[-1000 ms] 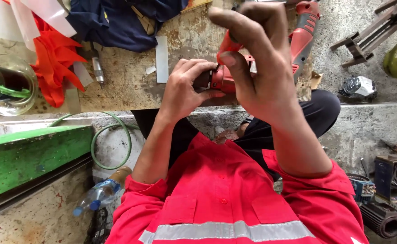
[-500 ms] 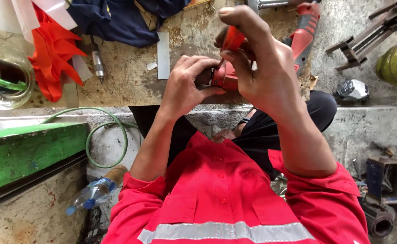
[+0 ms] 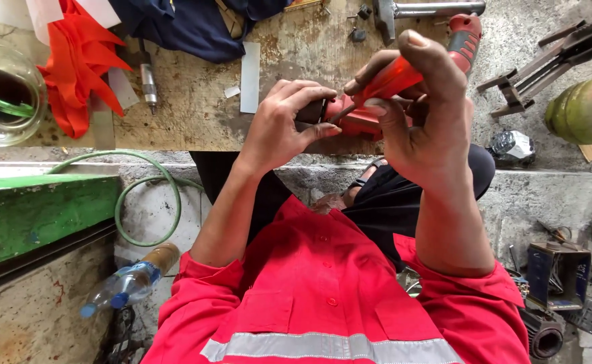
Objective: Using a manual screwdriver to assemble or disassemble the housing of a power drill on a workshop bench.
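A red power tool (image 3: 360, 125) lies on a worn wooden board (image 3: 194, 114) in front of me. My left hand (image 3: 282, 125) grips its dark front end, fingers wrapped over the top. In my right hand (image 3: 420, 121) is a red-handled screwdriver (image 3: 390, 79), pinched between thumb and fingers. Its shaft slants down to the left, with the tip at the tool's head beside my left fingers. The tool's red rear handle (image 3: 463, 34) sticks out behind my right hand. My hands hide the tool's middle.
On the board lie an orange cloth (image 3: 73, 67), a dark blue garment (image 3: 188, 23), a white strip (image 3: 249, 77) and a hammer (image 3: 410, 10). A glass jar (image 3: 6, 94) stands far left. A green hose (image 3: 149, 195), plastic bottle (image 3: 124, 286), green cylinder (image 3: 586, 108) and metal parts (image 3: 555, 50) lie around.
My right hand has tilted and shifted slightly, so the screwdriver's red handle shows more. My left hand stays clamped on the tool's front end.
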